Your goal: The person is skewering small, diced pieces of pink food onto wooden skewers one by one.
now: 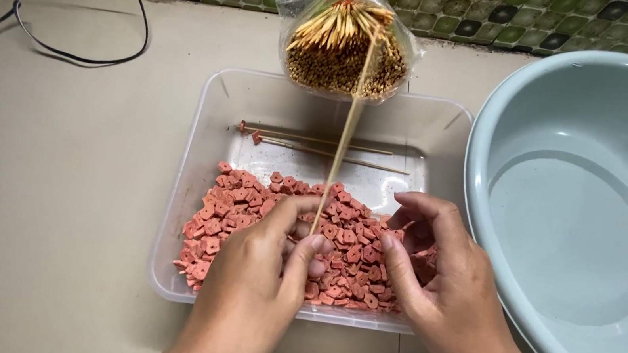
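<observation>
- Nearest the camera, both bare forearms come up from the lower edge and end over the near half of the clear plastic tub, which serves as the landmark for everything below.
- Over the tub's near left part, the left hand has thumb and forefinger clamped together on the lower end of a bamboo skewer; the other fingers curl under it.
- From that pinch the skewer slants up and away across the tub, its far tip overlapping the bag at the tub's far rim.
- Over the tub's near right part, the right hand is cupped, fingers bent and slightly apart, fingertips down among the pieces (whether it actually grips one, I cannot tell).
- Filling the tub's near half is a heap of small pinkish-red sausage pieces, chunky and irregular.
- On the tub's bare far floor lie two loaded skewers, each with a red piece at its left end.
- Propped against the tub's far rim stands a clear bag of skewers, points fanned upward.
- Right of the tub, almost touching it, sits a large pale blue basin.
- Far left of the tub, a black cable loops over the beige floor, with green patterned tiles behind.
</observation>
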